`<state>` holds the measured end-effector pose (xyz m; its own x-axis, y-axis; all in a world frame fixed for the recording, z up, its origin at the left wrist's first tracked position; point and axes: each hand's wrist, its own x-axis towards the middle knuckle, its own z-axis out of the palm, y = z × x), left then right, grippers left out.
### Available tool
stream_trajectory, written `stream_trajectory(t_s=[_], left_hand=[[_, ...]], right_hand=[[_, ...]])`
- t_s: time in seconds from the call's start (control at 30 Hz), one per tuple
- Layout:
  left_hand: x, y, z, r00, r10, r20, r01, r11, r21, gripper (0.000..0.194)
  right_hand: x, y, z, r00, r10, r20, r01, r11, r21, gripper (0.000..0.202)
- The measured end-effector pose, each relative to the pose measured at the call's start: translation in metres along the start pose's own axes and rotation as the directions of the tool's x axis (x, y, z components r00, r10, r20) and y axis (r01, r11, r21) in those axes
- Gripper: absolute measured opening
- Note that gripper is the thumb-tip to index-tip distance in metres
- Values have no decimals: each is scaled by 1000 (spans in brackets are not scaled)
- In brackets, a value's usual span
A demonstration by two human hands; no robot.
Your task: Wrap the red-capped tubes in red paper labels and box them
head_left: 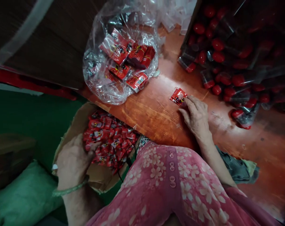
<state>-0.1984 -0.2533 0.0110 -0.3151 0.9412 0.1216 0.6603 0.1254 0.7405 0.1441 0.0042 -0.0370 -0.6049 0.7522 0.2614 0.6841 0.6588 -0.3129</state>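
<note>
My left hand (74, 157), a band round its wrist, is over the left side of a cardboard box (69, 131) full of small red wrapped packets (111, 138). Its fingers reach in among the packets and are partly blurred, so what they hold, if anything, is unclear. On the orange tabletop (156, 110), my right hand (196, 116) touches the right edge of a small stack of red cards (178, 96) with its fingertips. Its thumb is apart from the fingers. A clear plastic bag (114, 94) holding bundles of red cards (137, 55) lies behind the box.
Many clear tubes with red caps (217, 56) are piled at the back right, one tube (244, 117) nearest the front. Translucent pieces (169, 22) stand at the back. A dark cloth (236, 168) lies right of my forearm. A pale green sack (27, 191) is at the lower left.
</note>
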Motion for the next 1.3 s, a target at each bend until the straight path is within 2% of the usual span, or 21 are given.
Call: stream_trajectory(t_s=[0.07,0.1,0.17,0.2,0.3,0.37,0.43,0.53,0.6,0.7,0.77,0.83,0.9,0.97,1.03,1.1,1.17,1.3], left_hand=[[18,11,22,992,2,-123,26,975,222,46],[32,20,39,991,27,-131,10,960,279,43],[67,41,81,986,162,-44,-146,958,246,38],[85,52,104,970,244,3,-240,949,203,36],[135,76,165,883,446,147,-462,880,108,39],[157,84,195,830,499,250,-530,845,72,41],[169,86,214,791,518,326,-564,824,60,40],[172,82,226,747,551,373,-613,787,66,40],[172,79,228,731,586,350,-646,759,77,39],[173,78,230,741,611,278,-655,750,98,35],[174,78,233,756,606,246,-642,759,104,32],[175,78,234,773,596,216,-624,777,87,28],[175,78,235,794,580,184,-597,801,50,24],[176,78,234,809,563,168,-572,820,8,24],[177,78,232,808,559,183,-564,825,-28,26],[178,80,230,799,563,213,-565,823,-55,29],[179,82,229,792,562,239,-562,824,-74,34],[181,85,225,792,527,307,-526,845,-95,44]], right_hand=[[3,4,6,997,44,58,-43,999,-24,41],[4,6,9,995,64,80,-61,998,-34,39],[4,7,15,992,84,99,-79,996,-50,36],[3,8,17,991,85,100,-79,995,-54,35],[1,11,23,992,71,101,-66,997,-48,34],[0,13,24,994,55,93,-53,998,-26,34],[0,15,24,996,49,77,-49,999,1,34],[1,13,20,993,59,98,-64,997,48,36],[2,9,14,986,56,156,-68,995,76,36],[3,6,-2,972,43,230,-63,995,81,37],[-2,8,-21,977,69,203,-82,995,53,37],[-13,18,-44,981,144,128,-144,990,-6,35],[-27,34,-68,963,262,59,-255,962,-100,29],[-42,54,-87,913,408,12,-396,891,-223,26],[-54,74,-98,858,513,15,-479,811,-336,29],[-61,91,-100,823,566,45,-504,765,-402,34],[-65,103,-97,814,574,84,-491,758,-429,35],[-68,109,-86,853,513,99,-438,805,-401,33]])
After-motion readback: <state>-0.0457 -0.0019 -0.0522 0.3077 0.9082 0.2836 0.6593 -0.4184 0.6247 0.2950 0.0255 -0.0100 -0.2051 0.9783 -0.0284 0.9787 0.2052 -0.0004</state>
